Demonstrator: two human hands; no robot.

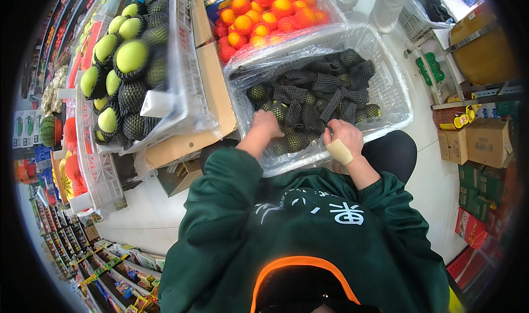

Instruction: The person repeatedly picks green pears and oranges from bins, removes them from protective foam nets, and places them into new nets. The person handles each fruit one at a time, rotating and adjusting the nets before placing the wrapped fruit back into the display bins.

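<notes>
A white plastic crate (396, 86) lined with clear film stands before me, holding many green fruits in black foam net sleeves (303, 115). At the crate's near left corner, my left hand (264, 124) reaches in beside a netted fruit (279, 111); its fingertips are partly hidden. My right hand (344, 136), with a beige patch on the wrist, rests on black netting at the near side of the pile, fingers bent. Whether either hand grips anything is not clear. To the left, a tilted white crate (186, 61) holds green fruits (131, 57), several in black nets.
Orange fruits in red nets (264, 17) fill a lined container beyond the crate. Cardboard (215, 102) lies between the two crates. A person's legs (384, 3) stand at the far right. Shelving with cartons (487, 141) is on the right, stocked racks (120, 276) at lower left.
</notes>
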